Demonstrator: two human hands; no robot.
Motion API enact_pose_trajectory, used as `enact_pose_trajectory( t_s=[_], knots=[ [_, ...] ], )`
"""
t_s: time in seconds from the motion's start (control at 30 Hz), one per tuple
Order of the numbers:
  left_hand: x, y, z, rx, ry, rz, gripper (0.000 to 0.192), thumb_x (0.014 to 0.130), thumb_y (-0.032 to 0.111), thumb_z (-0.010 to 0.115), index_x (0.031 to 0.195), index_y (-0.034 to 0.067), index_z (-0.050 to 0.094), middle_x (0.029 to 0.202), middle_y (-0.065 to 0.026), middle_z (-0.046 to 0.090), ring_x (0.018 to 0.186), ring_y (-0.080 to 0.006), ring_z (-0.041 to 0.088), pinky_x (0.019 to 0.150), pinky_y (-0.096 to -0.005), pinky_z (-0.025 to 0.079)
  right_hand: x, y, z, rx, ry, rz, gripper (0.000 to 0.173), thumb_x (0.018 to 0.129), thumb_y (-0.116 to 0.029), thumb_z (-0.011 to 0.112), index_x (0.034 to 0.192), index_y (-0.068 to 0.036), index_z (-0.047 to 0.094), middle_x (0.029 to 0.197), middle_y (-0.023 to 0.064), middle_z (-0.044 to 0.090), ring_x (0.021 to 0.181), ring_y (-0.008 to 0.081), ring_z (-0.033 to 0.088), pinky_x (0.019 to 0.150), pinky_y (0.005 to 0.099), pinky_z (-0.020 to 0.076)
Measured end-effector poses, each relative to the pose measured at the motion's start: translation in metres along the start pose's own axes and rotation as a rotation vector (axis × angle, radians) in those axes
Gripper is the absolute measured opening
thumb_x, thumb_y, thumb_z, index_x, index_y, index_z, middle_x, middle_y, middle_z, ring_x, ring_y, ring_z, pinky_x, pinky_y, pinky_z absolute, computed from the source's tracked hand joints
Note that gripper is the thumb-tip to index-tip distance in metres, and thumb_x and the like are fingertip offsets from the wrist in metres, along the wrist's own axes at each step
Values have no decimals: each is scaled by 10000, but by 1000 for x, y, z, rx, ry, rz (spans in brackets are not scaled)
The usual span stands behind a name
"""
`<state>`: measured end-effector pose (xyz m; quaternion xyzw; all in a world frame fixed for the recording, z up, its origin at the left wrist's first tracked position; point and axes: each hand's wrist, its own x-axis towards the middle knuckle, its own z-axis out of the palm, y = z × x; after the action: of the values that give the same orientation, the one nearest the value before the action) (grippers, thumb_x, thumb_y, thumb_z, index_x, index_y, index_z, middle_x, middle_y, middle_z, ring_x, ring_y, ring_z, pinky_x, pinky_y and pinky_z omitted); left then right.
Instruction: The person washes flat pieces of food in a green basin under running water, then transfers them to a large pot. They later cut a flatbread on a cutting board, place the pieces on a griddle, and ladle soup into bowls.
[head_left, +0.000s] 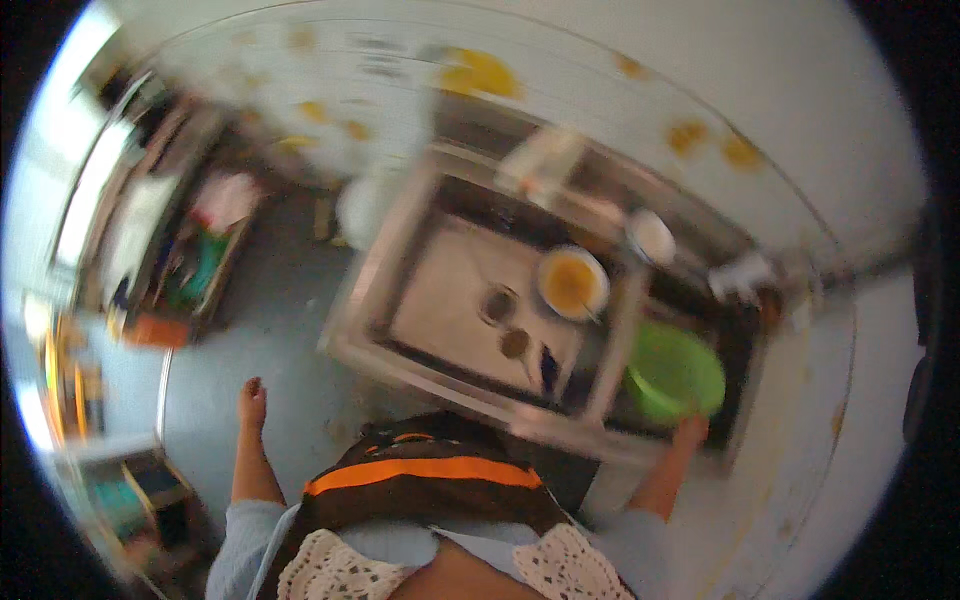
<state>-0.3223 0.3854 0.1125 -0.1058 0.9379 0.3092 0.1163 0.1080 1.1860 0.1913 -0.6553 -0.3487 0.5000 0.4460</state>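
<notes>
My right hand (691, 431) is at the near rim of a green plastic basin (679, 371), which sits in the right-hand sink compartment; blur hides whether the fingers grip it. Out to the left, my left hand (253, 394) hangs over the floor, away from the sink, touching nothing that I can see; its fingers look curled. In the larger left compartment of the steel sink (420, 382) stands a white bowl (573, 283) with yellow-orange content. Near it are the round drain (498, 304), a ladle-like utensil (514, 343) and a dark object (550, 369).
A pale round dish or cup (652, 237) and a white cloth-like item (744, 277) lie along the sink's back edge. Shelving with a pink bundle (227, 201) and an orange container (157, 331) stands at the left. The tiled wall (555, 67) rises behind the sink.
</notes>
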Motion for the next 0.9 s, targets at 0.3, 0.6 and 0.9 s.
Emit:
enact_pose_trajectory(
  t_s=[0.3, 0.6, 0.9],
  knots=[
    [-93, -257, -118, -71, 278, -563, 245, 822, 245, 628, 985, 71, 685, 1000, -127, 685, 930, -295, 652, 806, -417, 511, -351, 124, 239, -401, -1076, -571, 300, 893, -254, 637, 1099, -36, 624, 1037, 102, 614, 912, 195, 563, 768, 323, 461],
    [-63, -407, -234, -400, 529, -672, 387, 893, 424, 547, 822, 79, 707, 858, -139, 687, 875, -338, 636, 749, -456, 489, -782, 265, 380, -869, -1833, -727, 325, 887, -260, 638, 1119, -33, 626, 1109, 130, 602, 1002, 225, 553, 825, 351, 455],
    [62, -630, -363, -869, 773, -880, 423, 897, 420, 592, 957, 6, 655, 749, -112, 667, 678, -250, 662, 571, -377, 509, -1036, 474, 502, -1538, -2061, -718, 351, 880, -267, 639, 1138, -30, 629, 1180, 159, 589, 1092, 256, 543, 882, 378, 448]
  ],
)
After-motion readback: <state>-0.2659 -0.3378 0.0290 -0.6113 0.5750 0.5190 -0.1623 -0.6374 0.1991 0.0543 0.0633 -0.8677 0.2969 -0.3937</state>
